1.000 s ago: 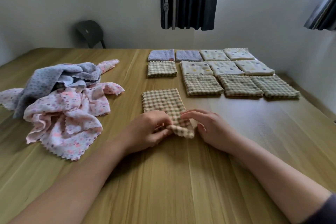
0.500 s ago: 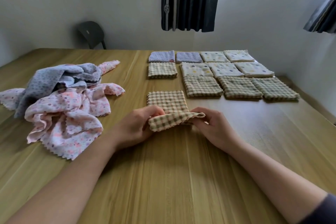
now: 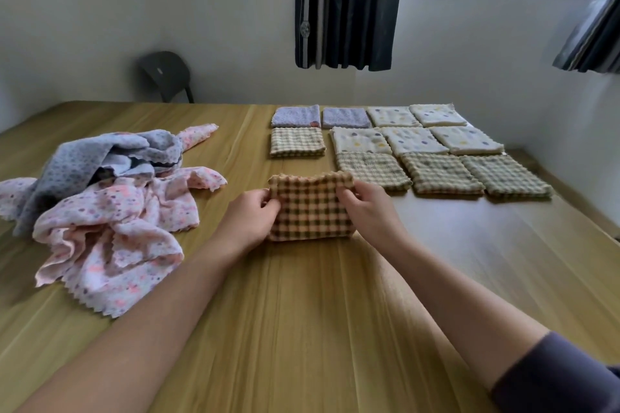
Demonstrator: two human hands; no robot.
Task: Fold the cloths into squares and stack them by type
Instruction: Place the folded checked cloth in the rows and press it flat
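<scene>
A brown checked cloth (image 3: 310,208) lies folded on the wooden table (image 3: 302,329) in front of me. My left hand (image 3: 250,218) pinches its left edge and my right hand (image 3: 367,208) pinches its right edge; the top fold stands slightly raised. Beyond it lie folded squares: one checked (image 3: 297,141), three more checked (image 3: 439,173) in a row, several cream dotted ones (image 3: 416,137), and two lilac ones (image 3: 322,117). A loose heap of pink floral (image 3: 110,228) and grey-blue dotted cloths (image 3: 97,161) sits to the left.
A dark chair (image 3: 166,74) stands behind the table's far edge. A white wall runs close along the right side of the table, past the folded squares. Dark curtains (image 3: 345,3) hang by the window.
Both hands lifted the near end of the checked cloth and carried it away from me, over the far half. The long strip is now a doubled square.
</scene>
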